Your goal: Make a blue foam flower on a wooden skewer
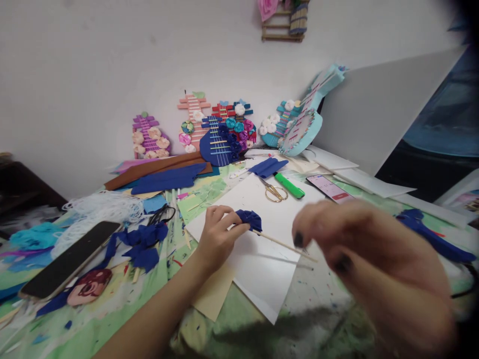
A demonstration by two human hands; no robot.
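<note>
My left hand [220, 232] is closed, fingertips pinching a dark blue crepe-paper flower [250, 219] above a white sheet [262, 269]. A thin wooden stick [280, 243] runs from the flower toward the lower right. Closer to the camera, my right hand [374, 264] is raised and blurred. Its fingers are curled, with a gap between thumb and forefinger and nothing visible in that gap. The stick's far end lies just left of its thumb, apparently untouched. Beyond the flower are gold-handled scissors [275, 192] and a green cutter or marker [290, 185].
Blue paper scraps [144, 244], a dark phone [73, 259] and white shredded strands [101, 214] lie on the left. Another phone [329, 188] with a lit screen lies at right. A blue tool [437, 237] is farther right. Decorated paper guitars [217, 142] stand along the wall.
</note>
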